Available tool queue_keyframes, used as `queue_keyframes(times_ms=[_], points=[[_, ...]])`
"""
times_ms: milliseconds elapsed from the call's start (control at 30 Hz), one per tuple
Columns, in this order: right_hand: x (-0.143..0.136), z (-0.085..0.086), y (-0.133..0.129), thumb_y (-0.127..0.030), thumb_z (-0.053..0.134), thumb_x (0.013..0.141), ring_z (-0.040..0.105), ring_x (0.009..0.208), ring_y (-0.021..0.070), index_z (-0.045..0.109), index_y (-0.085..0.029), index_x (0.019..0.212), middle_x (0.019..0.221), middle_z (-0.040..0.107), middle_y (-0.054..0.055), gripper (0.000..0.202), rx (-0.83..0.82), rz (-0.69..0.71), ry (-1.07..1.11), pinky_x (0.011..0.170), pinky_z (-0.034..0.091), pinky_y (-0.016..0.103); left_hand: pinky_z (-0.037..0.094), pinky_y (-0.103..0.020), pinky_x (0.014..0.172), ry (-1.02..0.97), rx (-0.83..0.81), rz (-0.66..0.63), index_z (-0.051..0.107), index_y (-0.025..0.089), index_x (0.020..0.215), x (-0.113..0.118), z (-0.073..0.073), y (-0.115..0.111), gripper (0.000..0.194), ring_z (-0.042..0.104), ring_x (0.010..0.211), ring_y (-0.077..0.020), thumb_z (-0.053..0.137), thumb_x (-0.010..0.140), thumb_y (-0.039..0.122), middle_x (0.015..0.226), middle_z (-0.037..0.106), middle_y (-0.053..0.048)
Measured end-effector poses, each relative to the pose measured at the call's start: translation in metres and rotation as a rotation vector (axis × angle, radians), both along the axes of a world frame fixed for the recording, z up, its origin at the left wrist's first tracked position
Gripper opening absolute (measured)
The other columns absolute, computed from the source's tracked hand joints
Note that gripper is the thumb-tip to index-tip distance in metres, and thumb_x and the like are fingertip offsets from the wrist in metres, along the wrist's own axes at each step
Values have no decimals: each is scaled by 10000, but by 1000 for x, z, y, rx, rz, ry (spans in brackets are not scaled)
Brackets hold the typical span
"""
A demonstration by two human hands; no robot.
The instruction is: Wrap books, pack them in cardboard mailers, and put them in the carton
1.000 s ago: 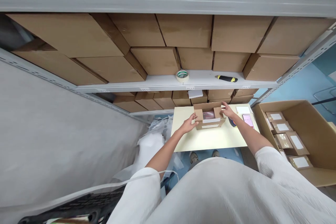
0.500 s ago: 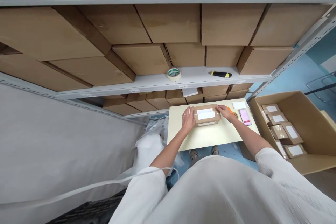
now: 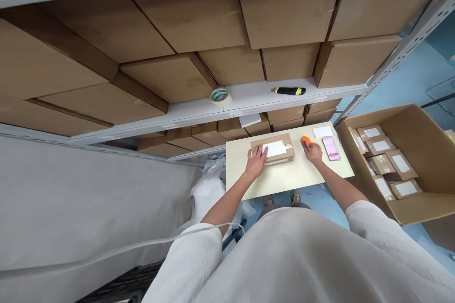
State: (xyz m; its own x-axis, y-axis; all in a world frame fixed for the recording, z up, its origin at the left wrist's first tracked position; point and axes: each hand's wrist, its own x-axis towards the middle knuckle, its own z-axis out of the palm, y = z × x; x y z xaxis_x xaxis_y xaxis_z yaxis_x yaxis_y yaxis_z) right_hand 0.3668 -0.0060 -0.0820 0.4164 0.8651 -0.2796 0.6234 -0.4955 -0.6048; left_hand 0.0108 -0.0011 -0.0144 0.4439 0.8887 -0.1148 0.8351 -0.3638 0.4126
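Labelled carton [image 3: 277, 150]: left hand [image 3: 256, 162] spread on top; flat pressure advisable. Orange tape dispenser [image 3: 306, 141], right of carton: right hand [image 3: 313, 153] gripping.

Left arm: extended forward, forearm [image 3: 227, 201] slanting inward over near left corner of worktop [image 3: 279, 177]. Left hand [image 3: 256, 163]: left half of worktop, palm down, fingers apart and lightly bent. Right arm: forearm [image 3: 339, 185] slanting inward across near edge, close to near right corner. Right hand [image 3: 314, 153]: right half, between far and near edges, fingers curled in a grip. Hands well apart.
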Motion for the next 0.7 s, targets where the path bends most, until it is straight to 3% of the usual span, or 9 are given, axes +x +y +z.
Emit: queue_keyframes(times_ms=[200,333,533,700], points=[[9,-22,-7,-489,688,908,604,1267,392,611,-236,1277,1137,686,162,454,-62,54,-34,1068,421,526,128,-656,1337,-38,-40,16,510,323,1648,0,0,0,592,244,1668,-389,479,1057,303,1782,353,-138],[7,-26,-8,-453,668,917,562,1309,426,582,-233,1285,1174,667,179,438,-195,75,-55,1084,367,584,136,-665,1329,-30,-39,24,536,329,1628,0,-1,0,572,250,1664,-395,468,1061,291,1787,338,-141],[10,-23,-11,-383,642,931,565,1248,437,655,-213,1202,1041,674,177,319,-186,136,-103,1070,341,619,131,-671,1333,-11,-48,24,538,305,1628,1,-1,1,569,226,1677,-380,451,1066,283,1790,337,-140],[13,-7,-15,-407,591,961,573,1221,426,705,-234,1208,1056,709,159,322,-93,155,-158,1076,361,624,111,-688,1333,-6,-54,1,517,317,1642,-3,-2,3,578,210,1686,-369,433,1071,286,1794,335,-133]])
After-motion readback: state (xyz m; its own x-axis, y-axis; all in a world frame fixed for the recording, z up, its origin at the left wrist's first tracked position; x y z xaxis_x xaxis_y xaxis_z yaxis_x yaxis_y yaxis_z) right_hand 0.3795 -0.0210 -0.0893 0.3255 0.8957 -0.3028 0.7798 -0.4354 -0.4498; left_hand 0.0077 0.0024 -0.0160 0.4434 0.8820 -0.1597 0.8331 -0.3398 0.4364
